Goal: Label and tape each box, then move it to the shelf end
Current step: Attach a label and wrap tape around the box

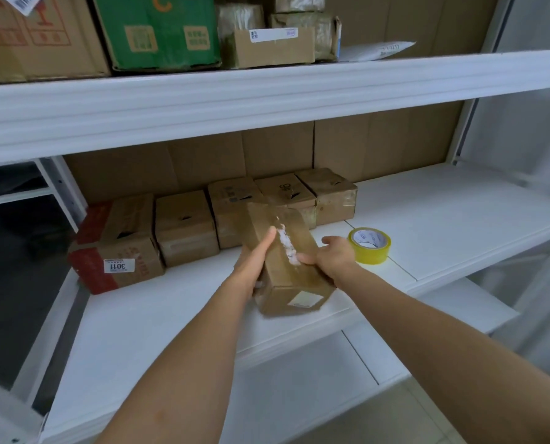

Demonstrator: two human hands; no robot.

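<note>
Head view shows two bare hands holding one long brown box (291, 264) just over the white shelf (158, 318). Left hand (253, 261) is flat on the box's left side, and its fingers (267, 240) are stretched out together along the top edge. Right hand (332, 256) grips the right side, with its fingers (307, 259) curled onto the top by a torn white strip. Near end of the box has a small label (304, 299). A yellow tape roll (369, 245) sits just right of the right fingers. Beyond the fingers, a row of boxes (222, 216) lines the back.
</note>
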